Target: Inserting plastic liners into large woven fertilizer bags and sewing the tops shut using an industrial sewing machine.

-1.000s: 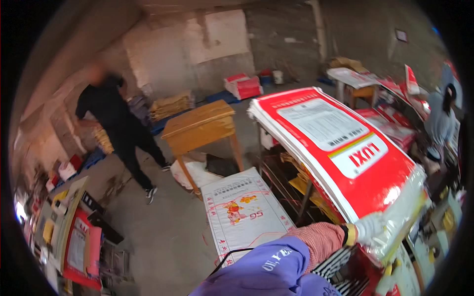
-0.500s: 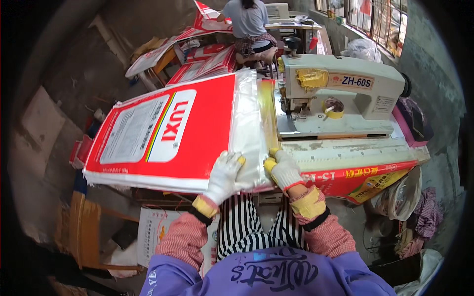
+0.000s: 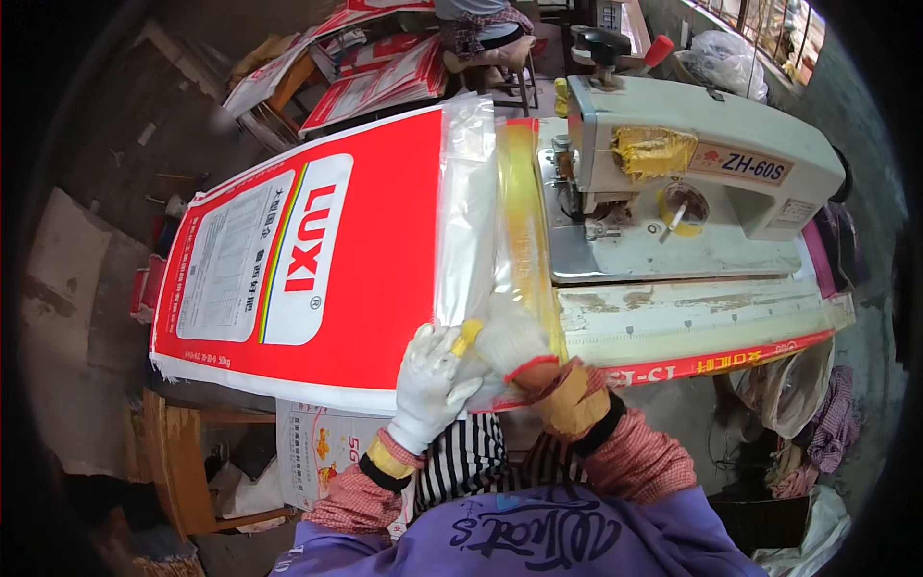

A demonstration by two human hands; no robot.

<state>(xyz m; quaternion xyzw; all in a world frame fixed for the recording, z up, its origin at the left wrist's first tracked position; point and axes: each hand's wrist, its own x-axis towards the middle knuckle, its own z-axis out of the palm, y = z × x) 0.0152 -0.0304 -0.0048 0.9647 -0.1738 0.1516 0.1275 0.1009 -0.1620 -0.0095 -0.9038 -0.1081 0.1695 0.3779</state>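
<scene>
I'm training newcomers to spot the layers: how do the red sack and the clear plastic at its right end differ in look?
The red sack is opaque, while the clear plastic is translucent and shiny. The sack shows a broad surface; the plastic shows a narrower strip. Both lie left of the sewing machine.

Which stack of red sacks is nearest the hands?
The front stack, left of the sewing machine, with the left hand at its near edge; the other stack lies farther back.

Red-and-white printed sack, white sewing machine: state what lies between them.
Head view: translucent plastic film by the sack, glossy yellow strip by the machine.
</scene>
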